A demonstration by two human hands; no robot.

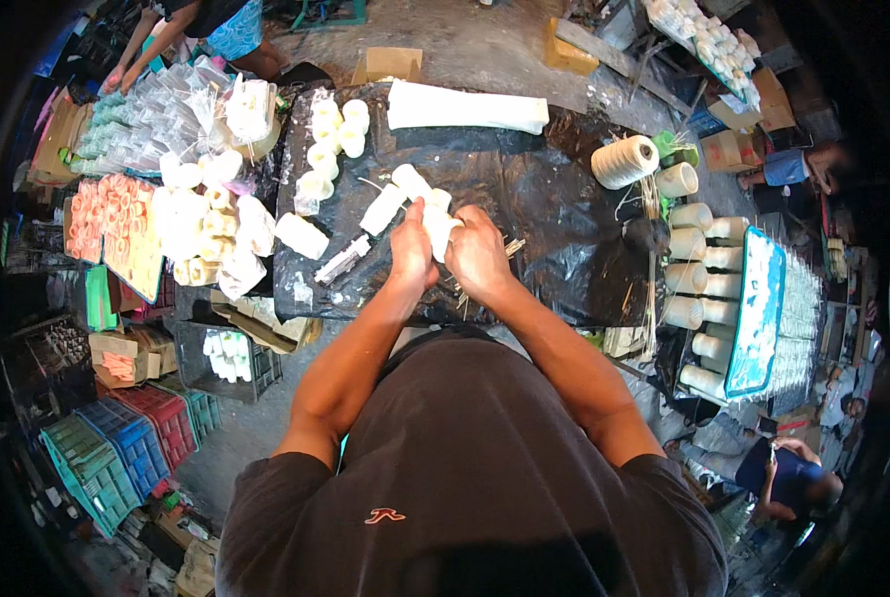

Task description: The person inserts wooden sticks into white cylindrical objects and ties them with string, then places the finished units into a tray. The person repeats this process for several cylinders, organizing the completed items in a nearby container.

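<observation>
- White piece [439,231]: one, over the near-middle part of the table, between the two hands; its far end lies close to other white cylinders.
- Left hand [414,249]: closed on the white piece from its left; the grasp apparently steadies it.
- Right hand [479,257]: closed on the same piece from its right, thumb side inward; the paired grip presumably gives control from both sides. Exact finger contact partly hidden.
- White cylinders [382,210]: loose, just left of and beyond the hands, likely put there for short reach.
- Slim pale object [343,259]: lying aslant, left of the left hand; kind unclear.
- Thin sticks [462,296]: partly under and beside the right hand, seemingly within easy pick-up.
- Table [564,209]: black-covered top, perhaps to guard the surface.
- Long white bundle [467,107]: laid flat along the far edge, apparently out of the working spot.
- Spool [625,162]: right end, beside the far corner.
- Pale cups [686,276]: ranked beyond the right edge, alongside a blue tray [759,308].
</observation>
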